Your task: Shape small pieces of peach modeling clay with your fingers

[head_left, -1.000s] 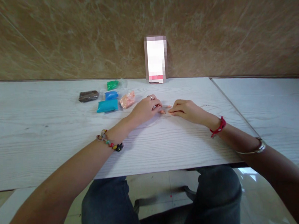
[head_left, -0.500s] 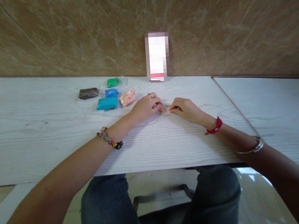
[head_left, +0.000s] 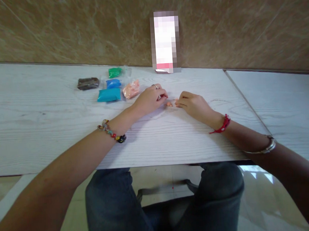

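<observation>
Small pieces of peach-coloured modelling clay (head_left: 168, 103) lie on the white wood-grain table between my two hands. My left hand (head_left: 152, 99), with a ring on one finger, is curled beside them; its fingertips are closed in, and whatever they hold is hidden. On the other side, my right hand (head_left: 193, 104) has its fingers pressed together at a small bit of the peach clay, low over the tabletop. To the left of my left hand lies a clear packet of peach clay (head_left: 131, 89).
Further left lie packets of teal clay (head_left: 108, 95), blue clay (head_left: 113, 84), green clay (head_left: 115, 72) and brown clay (head_left: 88, 83). A blurred-out phone-like screen (head_left: 164, 41) leans on the brown marbled wall (head_left: 60, 30). A seam (head_left: 245, 99) crosses the table at right.
The whole view has shifted, so the table sits higher in the picture. My right fingers have straightened slightly at the clay. My left hand stays nearly in place, and the packets have not moved.
</observation>
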